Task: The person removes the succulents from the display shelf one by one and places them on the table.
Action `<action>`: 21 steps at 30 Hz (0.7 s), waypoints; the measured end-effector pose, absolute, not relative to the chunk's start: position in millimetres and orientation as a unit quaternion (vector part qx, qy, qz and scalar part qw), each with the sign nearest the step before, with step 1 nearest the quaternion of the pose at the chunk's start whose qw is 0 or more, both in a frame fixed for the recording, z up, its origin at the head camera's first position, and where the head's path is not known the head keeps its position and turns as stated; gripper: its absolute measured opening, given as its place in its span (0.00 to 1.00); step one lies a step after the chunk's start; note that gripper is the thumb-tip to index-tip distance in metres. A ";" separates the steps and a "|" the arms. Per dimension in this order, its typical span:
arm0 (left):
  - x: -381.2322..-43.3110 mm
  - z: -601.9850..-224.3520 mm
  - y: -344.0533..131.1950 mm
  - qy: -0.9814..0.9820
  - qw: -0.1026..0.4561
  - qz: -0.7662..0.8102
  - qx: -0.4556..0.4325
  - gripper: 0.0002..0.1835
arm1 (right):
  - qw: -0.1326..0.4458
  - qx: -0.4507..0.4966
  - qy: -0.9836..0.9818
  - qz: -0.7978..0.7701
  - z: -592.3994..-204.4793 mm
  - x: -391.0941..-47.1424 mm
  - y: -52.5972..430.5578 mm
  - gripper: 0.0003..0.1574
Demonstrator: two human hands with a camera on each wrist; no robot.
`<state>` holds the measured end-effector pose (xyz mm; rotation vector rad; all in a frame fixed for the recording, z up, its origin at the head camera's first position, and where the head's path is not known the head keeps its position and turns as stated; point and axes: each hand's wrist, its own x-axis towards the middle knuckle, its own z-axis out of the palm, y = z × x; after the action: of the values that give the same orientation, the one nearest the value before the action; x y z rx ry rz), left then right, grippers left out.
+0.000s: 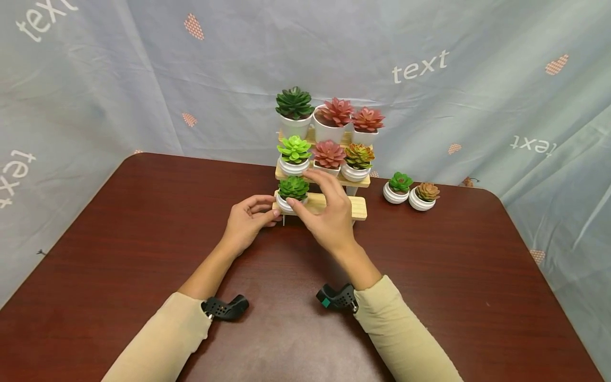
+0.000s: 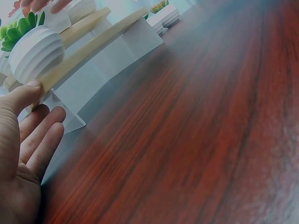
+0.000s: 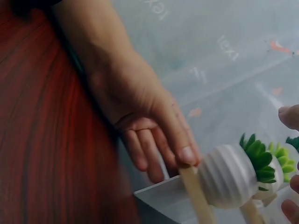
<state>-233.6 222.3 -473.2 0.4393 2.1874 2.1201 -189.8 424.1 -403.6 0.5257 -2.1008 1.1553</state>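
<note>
A three-tier plant stand (image 1: 359, 207) with pale wooden boards and clear supports holds potted succulents. On the left end of its lowest board sits a green succulent in a ribbed white pot (image 2: 37, 55). My left hand (image 1: 245, 223) pinches that board's left end, thumb beside the pot and fingers at the board's edge. Around the same pot my right hand (image 1: 329, 212) is spread, thumb and forefinger apart; in the right wrist view its fingertips (image 3: 290, 212) stand clear of the ribbed pot. Part of the lowest board is hidden behind the right hand.
Two small succulents in ribbed white pots, one green (image 1: 396, 193) and one brownish (image 1: 422, 201), stand on the dark red table (image 1: 453, 276) right of the stand. The upper boards carry several more, including a dark green one (image 1: 294, 127). A patterned curtain (image 1: 238, 63) hangs behind.
</note>
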 end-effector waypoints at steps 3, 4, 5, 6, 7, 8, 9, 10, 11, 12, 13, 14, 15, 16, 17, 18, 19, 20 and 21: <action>-233.5 -472.3 222.6 0.712 0.033 0.687 0.141 0.21 | 0.325 0.199 -0.815 0.437 -408.9 -191.5 423.3 0.32; -233.4 -472.0 222.7 0.712 0.033 0.687 0.141 0.21 | 0.321 0.198 -0.817 0.437 -410.6 -192.1 422.9 0.33; -233.4 -471.8 222.7 0.712 0.033 0.688 0.141 0.21 | 0.317 0.197 -0.818 0.437 -412.1 -192.7 422.6 0.33; -233.3 -471.7 222.7 0.711 0.034 0.688 0.141 0.21 | 0.312 0.196 -0.820 0.437 -413.5 -193.4 422.3 0.33; -233.1 -471.3 222.6 0.711 0.034 0.688 0.141 0.21 | 0.306 0.195 -0.823 0.437 -414.7 -193.9 422.0 0.33; -232.9 -471.1 222.6 0.711 0.034 0.688 0.141 0.21 | 0.300 0.192 -0.826 0.437 -415.8 -194.4 421.8 0.34; -232.9 -470.9 222.6 0.711 0.034 0.688 0.141 0.21 | 0.293 0.190 -0.829 0.437 -416.7 -194.9 421.7 0.35; -232.8 -470.8 222.6 0.711 0.034 0.688 0.141 0.21 | 0.285 0.188 -0.832 0.437 -417.5 -195.0 421.4 0.35; -232.8 -470.8 222.6 0.711 0.034 0.688 0.141 0.21 | 0.278 0.186 -0.835 0.436 -418.4 -195.4 421.2 0.36; -232.7 -470.7 222.6 0.711 0.034 0.688 0.141 0.21 | 0.271 0.185 -0.839 0.435 -419.2 -195.6 420.9 0.36; -232.8 -470.7 222.6 0.711 0.033 0.688 0.140 0.21 | 0.266 0.183 -0.842 0.433 -420.1 -195.9 420.6 0.37; -232.9 -470.9 222.6 0.711 0.033 0.689 0.140 0.21 | 0.262 0.181 -0.845 0.430 -421.1 -196.0 420.2 0.37; -233.0 -470.9 222.7 0.711 0.033 0.689 0.140 0.21 | 0.258 0.180 -0.847 0.428 -422.1 -196.2 419.7 0.37; -233.0 -471.0 222.8 0.711 0.032 0.688 0.140 0.21 | 0.254 0.179 -0.850 0.425 -423.2 -196.3 419.3 0.38; -233.0 -471.0 222.8 0.711 0.032 0.689 0.140 0.20 | 0.251 0.178 -0.853 0.423 -424.3 -196.5 418.8 0.38; -233.0 -471.0 222.9 0.711 0.031 0.688 0.140 0.20 | 0.248 0.177 -0.854 0.421 -425.6 -196.7 418.5 0.38; -233.0 -471.1 222.9 0.712 0.031 0.687 0.141 0.20 | 0.246 0.176 -0.856 0.419 -426.7 -196.9 418.1 0.38; -233.1 -471.3 222.8 0.712 0.032 0.687 0.142 0.20 | 0.244 0.175 -0.857 0.418 -427.9 -197.1 417.7 0.39; -233.1 -471.3 222.8 0.712 0.031 0.687 0.142 0.20 | 0.241 0.174 -0.859 0.418 -429.0 -197.3 417.4 0.39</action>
<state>-233.1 222.8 -471.3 0.4377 2.1933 2.1155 -197.3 417.4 -429.0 0.4765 -2.3484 1.1422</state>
